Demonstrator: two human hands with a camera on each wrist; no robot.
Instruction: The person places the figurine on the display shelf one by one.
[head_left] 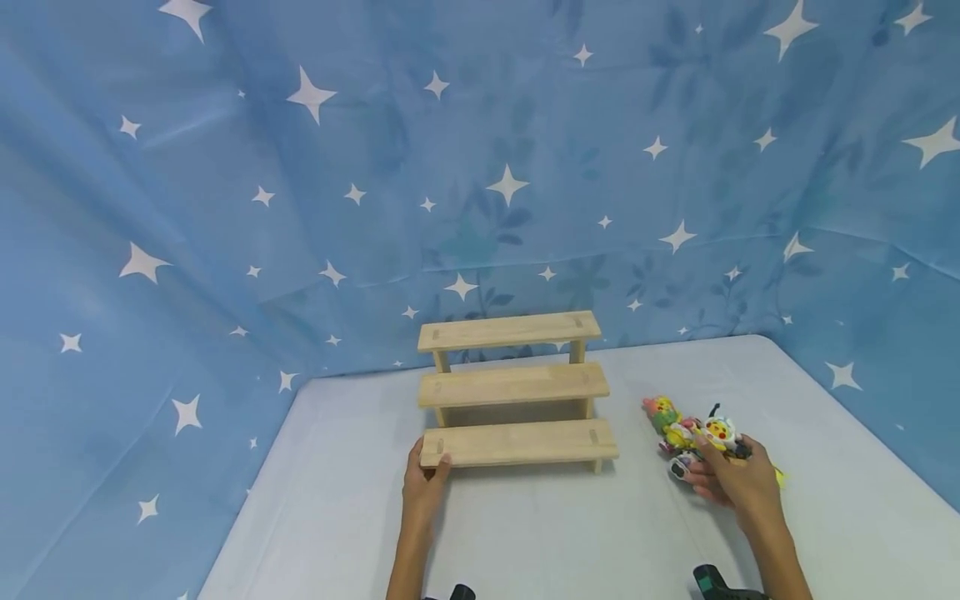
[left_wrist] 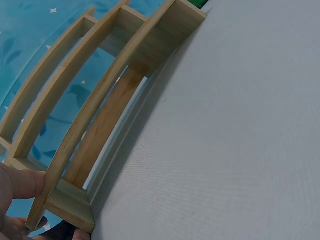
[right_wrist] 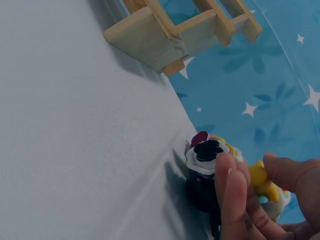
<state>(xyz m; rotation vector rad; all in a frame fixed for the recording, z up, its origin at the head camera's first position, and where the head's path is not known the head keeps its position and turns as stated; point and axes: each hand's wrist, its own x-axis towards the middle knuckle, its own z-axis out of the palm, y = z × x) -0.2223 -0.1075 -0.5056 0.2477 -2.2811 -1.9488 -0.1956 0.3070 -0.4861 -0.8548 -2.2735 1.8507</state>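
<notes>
A three-step wooden display stand (head_left: pixel 517 442) rests on the white-covered table. My left hand (head_left: pixel 425 483) grips the left end of its lowest step, thumb on top and fingers underneath; the left wrist view shows the thumb (left_wrist: pixel 22 182) against the board (left_wrist: pixel 95 107). To the right of the stand lies a pile of small colourful toy figurines (head_left: pixel 678 435). My right hand (head_left: pixel 738 483) is at this pile, pinching a yellow figurine (right_wrist: pixel 259 177) between thumb and fingers. A black-and-white figurine (right_wrist: pixel 207 155) sits beside the fingers. The fingers partly hide the pile.
A blue curtain (head_left: pixel 480 233) with white stars hangs behind and around the table (head_left: pixel 540 533). The table's right edge runs beyond the figurines. Dark wrist straps (head_left: pixel 712 583) show at the bottom of the head view.
</notes>
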